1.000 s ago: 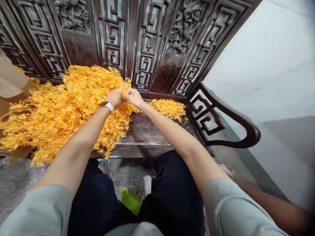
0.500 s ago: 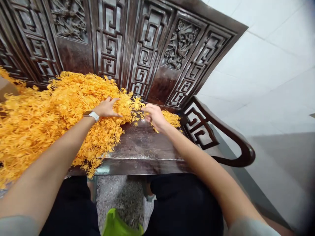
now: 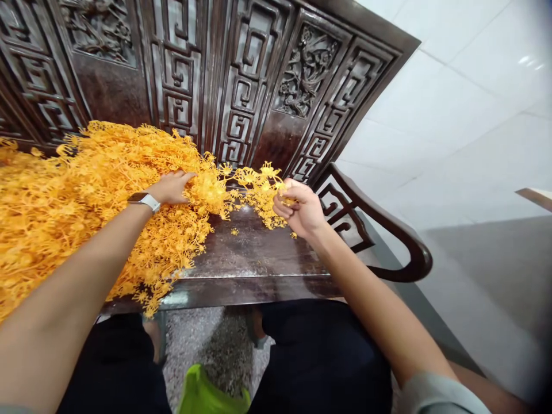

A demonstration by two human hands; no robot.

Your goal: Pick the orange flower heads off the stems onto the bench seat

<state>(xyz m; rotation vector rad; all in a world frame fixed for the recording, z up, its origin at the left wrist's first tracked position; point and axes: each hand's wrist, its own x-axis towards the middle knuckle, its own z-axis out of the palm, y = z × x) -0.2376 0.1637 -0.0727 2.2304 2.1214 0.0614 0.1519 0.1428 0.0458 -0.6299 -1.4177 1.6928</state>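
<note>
A big, tangled heap of orange artificial flower sprays (image 3: 103, 190) is covering the left part of a dark, glossy wooden tabletop (image 3: 254, 247). The sprays are looking thin and springy: slender stems are branching again and again, and each tip is carrying a small, star-like blossom with narrow, spidery petals. The colour is running from bright yellow-orange on the upper surfaces to deeper orange in the folds. Along the heap's front edge, some tips are drooping over the tabletop's rim.

The person's left hand (image 3: 172, 187), with a pale-strapped watch (image 3: 144, 199) at the wrist, is resting on the heap's right part, open, with thumb and fingers apart and blossoms pressing around it. The right hand (image 3: 302, 204) is curling closed to the right of the heap, its fingers gripping the end of one spray (image 3: 248, 177). That spray is spanning the space from the heap's right edge to the fingertips, lying just left of the right hand.

A smaller orange pile (image 3: 268, 214) is lying right of the heap, partly behind the held spray. One loose blossom (image 3: 234, 232) is sitting near the heap's right edge. A carved backrest (image 3: 287, 135) is rising behind the heap.
</note>
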